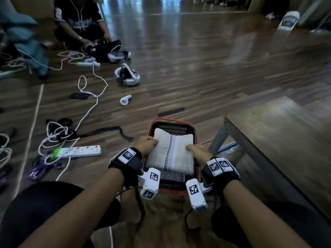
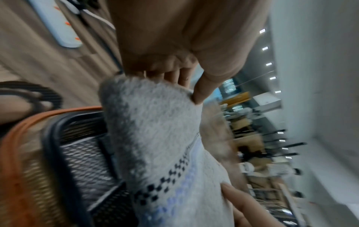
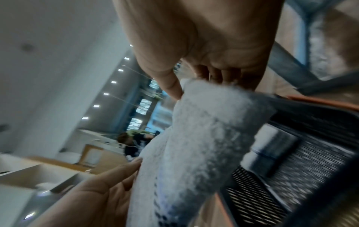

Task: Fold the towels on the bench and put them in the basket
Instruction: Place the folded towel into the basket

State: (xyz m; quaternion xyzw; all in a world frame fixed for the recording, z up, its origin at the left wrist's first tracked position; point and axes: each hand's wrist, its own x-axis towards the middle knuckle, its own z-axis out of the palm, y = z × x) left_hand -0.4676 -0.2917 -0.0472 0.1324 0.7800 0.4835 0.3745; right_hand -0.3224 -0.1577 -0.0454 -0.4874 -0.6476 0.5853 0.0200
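A folded white towel (image 1: 172, 152) with a checkered band hangs over the open black mesh basket (image 1: 172, 129), whose rim is orange. My left hand (image 1: 146, 143) pinches its left edge, thumb on top and fingers underneath. My right hand (image 1: 198, 149) pinches the right edge the same way. In the left wrist view the towel (image 2: 155, 130) sits above the basket's mesh floor (image 2: 85, 161), with the left hand (image 2: 184, 73) gripping it. The right wrist view shows the towel (image 3: 204, 138) held by the right hand (image 3: 198, 76) over the basket (image 3: 291, 161). A dark patterned cloth (image 1: 172, 176) lies inside.
The wooden bench (image 1: 279, 133) with a metal frame stands to the right of the basket. On the floor to the left lie a power strip (image 1: 78, 151), cables (image 1: 59, 133), headsets (image 1: 127, 76) and a controller (image 1: 125, 100). A person (image 1: 78, 20) sits at the far left.
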